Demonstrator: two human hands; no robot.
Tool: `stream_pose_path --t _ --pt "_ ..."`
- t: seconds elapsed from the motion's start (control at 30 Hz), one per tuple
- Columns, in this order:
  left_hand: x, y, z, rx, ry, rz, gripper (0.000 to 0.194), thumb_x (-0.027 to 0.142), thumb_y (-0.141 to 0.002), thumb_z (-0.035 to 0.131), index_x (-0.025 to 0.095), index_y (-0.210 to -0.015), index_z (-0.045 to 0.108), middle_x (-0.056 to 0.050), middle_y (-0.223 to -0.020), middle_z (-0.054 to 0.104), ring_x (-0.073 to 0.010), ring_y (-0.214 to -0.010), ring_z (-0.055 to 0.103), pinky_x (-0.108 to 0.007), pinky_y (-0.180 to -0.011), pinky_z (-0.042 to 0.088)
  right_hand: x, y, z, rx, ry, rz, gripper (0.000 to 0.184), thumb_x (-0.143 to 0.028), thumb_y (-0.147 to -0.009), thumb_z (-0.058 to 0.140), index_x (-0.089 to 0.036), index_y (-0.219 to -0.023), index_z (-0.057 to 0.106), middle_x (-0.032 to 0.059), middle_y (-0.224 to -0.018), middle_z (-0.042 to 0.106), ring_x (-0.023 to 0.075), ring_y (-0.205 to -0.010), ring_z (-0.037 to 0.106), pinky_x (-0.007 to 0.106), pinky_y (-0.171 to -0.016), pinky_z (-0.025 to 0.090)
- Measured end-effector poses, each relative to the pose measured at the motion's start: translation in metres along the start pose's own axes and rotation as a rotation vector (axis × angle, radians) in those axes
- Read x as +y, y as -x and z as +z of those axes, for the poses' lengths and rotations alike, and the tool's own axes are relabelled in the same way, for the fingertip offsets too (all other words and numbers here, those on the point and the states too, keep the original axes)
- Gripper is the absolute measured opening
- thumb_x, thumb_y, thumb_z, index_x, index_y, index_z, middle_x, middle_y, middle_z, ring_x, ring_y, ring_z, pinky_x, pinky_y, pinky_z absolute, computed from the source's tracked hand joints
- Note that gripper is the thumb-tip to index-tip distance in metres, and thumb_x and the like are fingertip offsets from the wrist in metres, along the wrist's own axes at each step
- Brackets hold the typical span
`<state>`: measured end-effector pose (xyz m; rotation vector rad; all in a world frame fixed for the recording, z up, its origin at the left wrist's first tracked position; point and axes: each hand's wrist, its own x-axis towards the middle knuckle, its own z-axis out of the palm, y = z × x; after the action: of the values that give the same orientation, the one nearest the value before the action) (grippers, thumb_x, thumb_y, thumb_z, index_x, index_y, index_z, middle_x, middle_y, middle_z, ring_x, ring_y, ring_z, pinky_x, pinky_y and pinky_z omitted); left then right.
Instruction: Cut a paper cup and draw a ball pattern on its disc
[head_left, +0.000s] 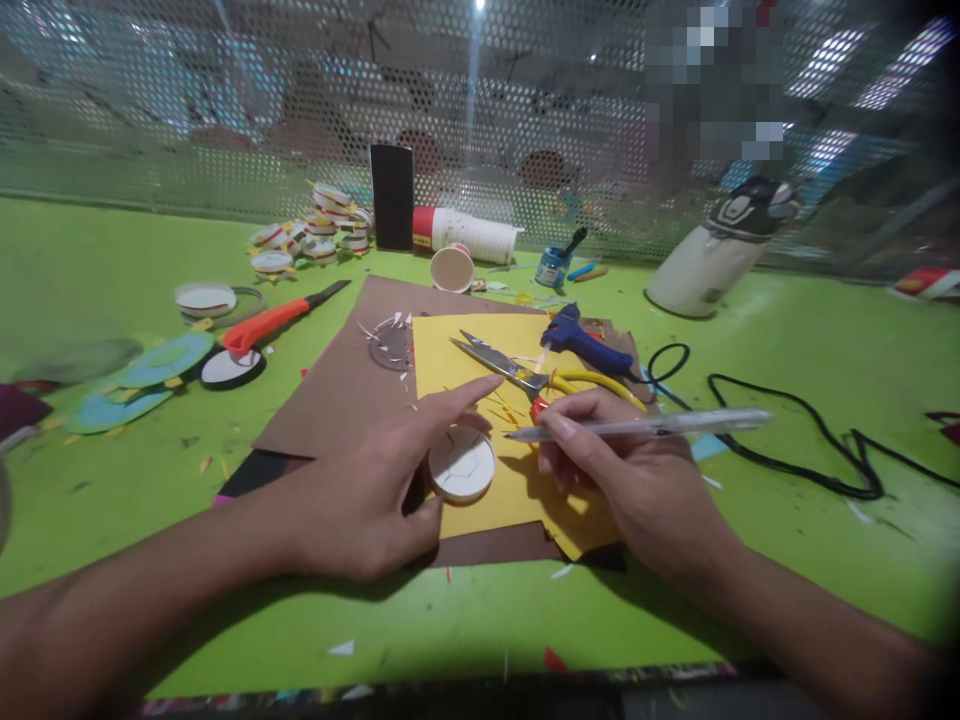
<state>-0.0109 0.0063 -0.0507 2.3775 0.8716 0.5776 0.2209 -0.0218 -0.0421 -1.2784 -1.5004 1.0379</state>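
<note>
My left hand [382, 470] steadies a white round paper disc [463, 464] with dark pen lines on its top; the thumb sits at its lower left, the other fingers around its upper edge, and the index finger points out past it. In my right hand [607, 450] is a pen [660, 424], its tip just right of the disc and apart from it. Under both hands lies a yellow sheet [442, 360] on brown card [330, 380]. Scissors [499, 360] with yellow and red handles lie part-open beyond my fingers, beside a blue glue gun [589, 342].
An orange box cutter [277, 322] and blue-green paper discs [165, 358] lie left. Behind stand a pile of small cup-like discs [319, 235], a phone [392, 197], stacked paper cups [472, 236] and a paint jar [552, 267]. A bottle [712, 255] and black cord [795, 475] are right.
</note>
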Motion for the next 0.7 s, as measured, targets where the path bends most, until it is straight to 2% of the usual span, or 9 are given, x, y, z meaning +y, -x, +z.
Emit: stream_pose_path --t 0.07,0.17,0.27,0.37,0.43,0.57,0.7 --pt "-0.0005 0.0014 -0.0016 -0.018 0.041 0.019 0.09 0.013 -0.077 0.055 0.03 -0.156 0.015 -0.009 -0.147 0.051 -0.0296 -0.127 0.055 -0.043 -0.101 0.05 -0.0007 0.0009 -0.0007 -0.017 0.001 -0.017 0.022 -0.039 -0.093 0.061 -0.02 -0.082 0.062 -0.0014 -0.063 0.064 0.0105 -0.056 0.058 0.021 -0.054 0.051" --pt "-0.0032 0.0021 -0.0028 -0.004 0.017 0.033 0.09 0.019 -0.077 0.06 0.03 -0.156 0.017 -0.009 -0.155 0.042 -0.0325 -0.136 0.046 -0.048 -0.109 0.044 -0.0027 0.0027 -0.0018 -0.045 0.006 -0.03 0.022 -0.038 -0.093 0.061 -0.02 -0.08 0.062 -0.0022 -0.061 0.063 0.0095 -0.054 0.057 0.02 -0.054 0.05" --pt "-0.0064 0.0016 -0.0044 -0.016 -0.055 -0.014 0.097 0.039 -0.078 0.071 0.028 -0.156 0.015 -0.013 -0.154 0.041 -0.0353 -0.135 0.047 -0.051 -0.108 0.044 -0.0046 0.0043 -0.0021 -0.066 0.03 -0.021 0.022 -0.038 -0.092 0.062 -0.02 -0.078 0.061 -0.0026 -0.058 0.061 0.0096 -0.051 0.055 0.02 -0.05 0.048" --pt "-0.0083 0.0002 -0.0052 -0.008 -0.097 -0.087 0.104 0.057 -0.074 0.074 0.026 -0.155 0.017 -0.016 -0.144 0.051 -0.0363 -0.123 0.056 -0.051 -0.097 0.051 -0.0057 0.0057 -0.0011 -0.091 0.032 -0.014 0.023 -0.038 -0.091 0.062 -0.02 -0.078 0.062 -0.002 -0.055 0.06 0.0108 -0.049 0.054 0.022 -0.048 0.047" --pt "-0.0084 -0.0009 -0.005 0.006 -0.102 -0.084 0.102 0.056 -0.075 0.074 0.026 -0.155 0.019 -0.015 -0.139 0.054 -0.0347 -0.12 0.058 -0.049 -0.096 0.052 -0.0065 0.0063 0.0 -0.123 0.009 0.001 0.021 -0.037 -0.091 0.063 -0.02 -0.079 0.062 -0.0017 -0.056 0.061 0.011 -0.05 0.056 0.022 -0.048 0.048" --pt "-0.0061 -0.0023 -0.006 -0.041 -0.088 -0.046 0.092 0.041 -0.082 0.069 0.026 -0.155 0.016 -0.012 -0.145 0.05 -0.0308 -0.127 0.053 -0.045 -0.104 0.046 -0.0085 0.0065 0.0014 -0.175 -0.017 0.03 0.016 -0.031 -0.09 0.062 -0.019 -0.079 0.062 -0.0021 -0.056 0.061 0.0098 -0.049 0.055 0.02 -0.046 0.047" --pt "-0.0041 -0.0027 -0.0088 -0.102 -0.012 -0.101 0.086 0.034 -0.085 0.063 0.027 -0.155 0.015 -0.011 -0.142 0.053 -0.029 -0.12 0.058 -0.042 -0.099 0.05 -0.0064 0.0054 0.0008 -0.193 -0.037 0.028 0.012 -0.028 -0.089 0.063 -0.019 -0.081 0.063 -0.0025 -0.061 0.062 0.0078 -0.054 0.055 0.016 -0.049 0.045"
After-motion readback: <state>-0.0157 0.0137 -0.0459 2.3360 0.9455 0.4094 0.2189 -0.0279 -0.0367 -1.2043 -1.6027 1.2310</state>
